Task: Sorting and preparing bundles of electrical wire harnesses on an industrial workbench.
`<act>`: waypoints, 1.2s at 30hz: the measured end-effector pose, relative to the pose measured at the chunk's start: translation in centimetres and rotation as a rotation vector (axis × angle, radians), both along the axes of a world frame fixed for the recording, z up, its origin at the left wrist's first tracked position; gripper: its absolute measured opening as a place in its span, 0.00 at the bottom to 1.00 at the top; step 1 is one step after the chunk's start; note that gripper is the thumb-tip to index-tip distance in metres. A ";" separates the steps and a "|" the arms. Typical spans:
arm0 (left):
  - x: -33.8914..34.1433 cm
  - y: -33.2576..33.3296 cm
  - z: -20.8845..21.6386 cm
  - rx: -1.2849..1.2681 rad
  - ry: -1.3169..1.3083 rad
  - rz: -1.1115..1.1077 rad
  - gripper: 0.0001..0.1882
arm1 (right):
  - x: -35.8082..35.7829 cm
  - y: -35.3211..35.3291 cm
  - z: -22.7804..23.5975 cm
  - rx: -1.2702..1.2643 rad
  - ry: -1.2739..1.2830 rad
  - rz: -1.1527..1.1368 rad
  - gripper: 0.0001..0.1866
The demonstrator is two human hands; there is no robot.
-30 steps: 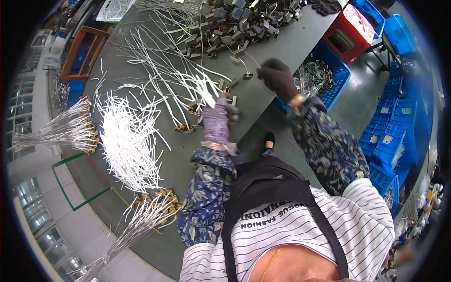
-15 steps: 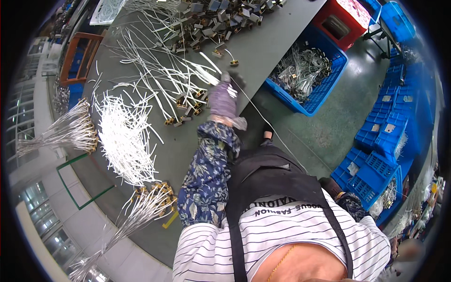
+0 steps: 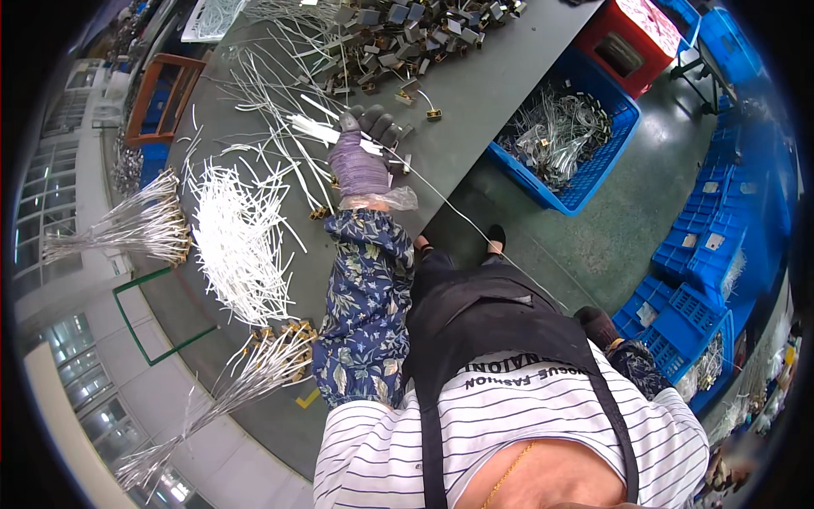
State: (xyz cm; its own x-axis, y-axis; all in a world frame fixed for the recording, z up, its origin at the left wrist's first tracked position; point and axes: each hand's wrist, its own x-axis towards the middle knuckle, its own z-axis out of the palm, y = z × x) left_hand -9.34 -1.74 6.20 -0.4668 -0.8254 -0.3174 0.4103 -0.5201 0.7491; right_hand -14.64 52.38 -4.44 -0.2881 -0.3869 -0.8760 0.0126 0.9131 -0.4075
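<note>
My left hand (image 3: pixel 363 157), in a purple-grey glove with dark fingertips, is over the table, closed around a small bunch of white sleeving tubes (image 3: pixel 314 129). A long thin white wire (image 3: pixel 462 216) runs from it, slanting down past my apron toward my right hand (image 3: pixel 598 327). That hand, in a dark glove, is low at my right side with its fingers curled; the wire leads up to it, though the grip itself is hard to see. Loose white wires (image 3: pixel 275 110) and small metal-cased parts (image 3: pixel 320 212) lie beside my left hand.
A large heap of metal-cased parts (image 3: pixel 415 38) covers the far table. On the left lie a pile of white tubes (image 3: pixel 242 246) and two wire bundles (image 3: pixel 140 225). A blue crate (image 3: pixel 585 199) of wired parts and a red box (image 3: pixel 627 51) stand right; more blue crates (image 3: pixel 678 331) line the right side.
My left hand has moved left over the table with the white tubes, its dark fingers now plainer to see. The view has shifted slightly. My right hand stays at my side.
</note>
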 end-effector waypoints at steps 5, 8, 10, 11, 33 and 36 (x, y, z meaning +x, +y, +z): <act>1.0 0.1 -2.3 0.125 0.221 -0.130 0.11 | 0.5 0.1 -2.4 -0.098 -0.041 -0.050 0.12; 0.8 3.2 -2.7 0.097 0.100 -0.196 0.15 | -0.2 -1.2 -2.8 -0.143 -0.056 -0.053 0.15; 2.1 2.9 -3.4 0.132 0.149 -0.176 0.15 | -0.4 -2.1 -2.2 -0.138 -0.082 -0.022 0.15; 2.9 2.3 -3.1 0.108 0.165 -0.114 0.15 | -0.6 -2.4 -1.3 -0.085 -0.078 -0.046 0.12; 3.8 4.1 -6.2 0.376 0.144 -0.266 0.10 | -1.1 -9.3 2.6 -0.385 -0.171 -0.283 0.11; 3.1 11.0 -5.2 0.176 -0.267 -0.530 0.11 | -1.9 -20.2 6.7 -0.635 -0.299 -0.487 0.21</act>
